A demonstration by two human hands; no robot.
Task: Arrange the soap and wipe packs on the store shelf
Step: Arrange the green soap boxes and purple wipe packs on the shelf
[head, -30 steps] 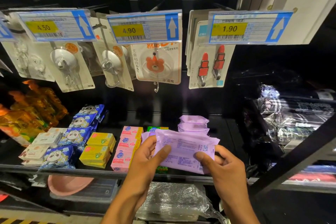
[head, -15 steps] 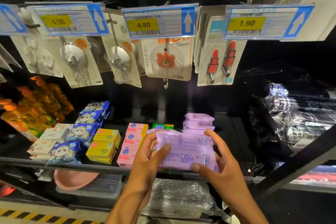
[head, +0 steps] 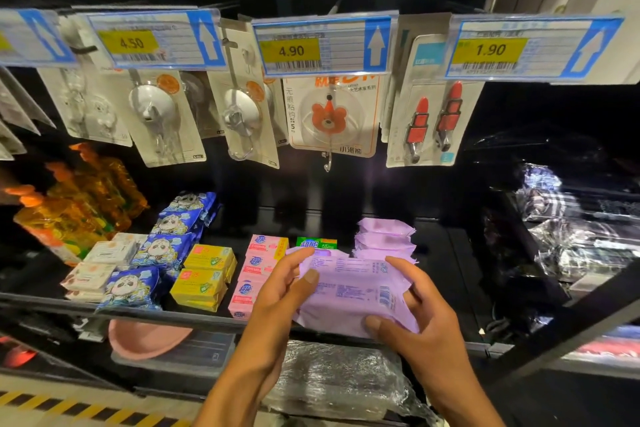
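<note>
A purple wipe pack [head: 353,291] is held over the front of the black shelf [head: 194,317], printed back facing me. My left hand [head: 277,295] grips its left end and my right hand [head: 412,319] grips its right end and lower edge. Behind it lies a stack of purple wipe packs [head: 384,236]. To the left stand pink soap boxes [head: 258,267], a green soap box [head: 317,243], yellow soap boxes [head: 204,274], blue panda packs [head: 162,246] and white soap boxes [head: 100,264].
Carded hooks [head: 166,121] and red clips [head: 433,121] hang above under price tags [head: 322,45]. Orange bottles [head: 69,212] stand at far left. Plastic-wrapped dark goods [head: 568,225] fill the right. A pink basin [head: 145,340] and a wrapped bundle [head: 339,381] sit on the shelf below.
Both hands have carried the purple pack a little forward and lower toward the shelf front, and the view has shifted leftward.
</note>
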